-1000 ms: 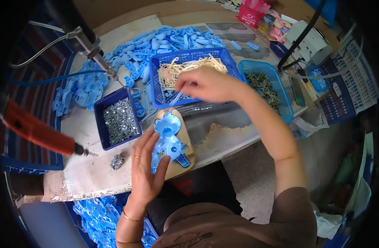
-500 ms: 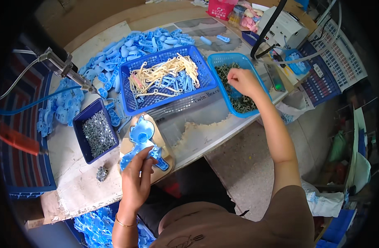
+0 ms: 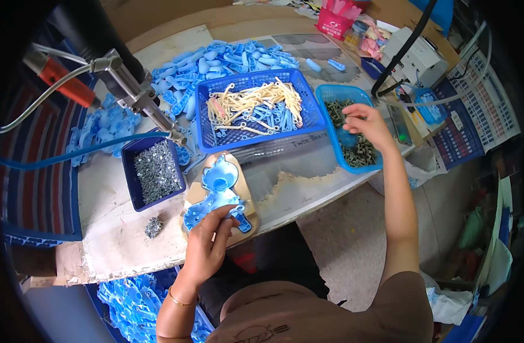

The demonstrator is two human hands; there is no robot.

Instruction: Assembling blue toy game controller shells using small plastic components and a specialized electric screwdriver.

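Screw tray [image 3: 153, 171] left of basket [image 3: 256, 108]

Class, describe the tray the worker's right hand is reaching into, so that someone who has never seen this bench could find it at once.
Start at the big dark-blue mesh basket of cream and blue strips in the middle of the workbench. Directly to its right, at the bench's edge, sits a smaller light-blue tray under the right hand. It alone holds small dark greenish parts.

Right hand [image 3: 369, 124] fingertips hidden among dark parts (grip unclear); blue shell [image 3: 216, 194] partly covered by left hand [image 3: 207, 246].
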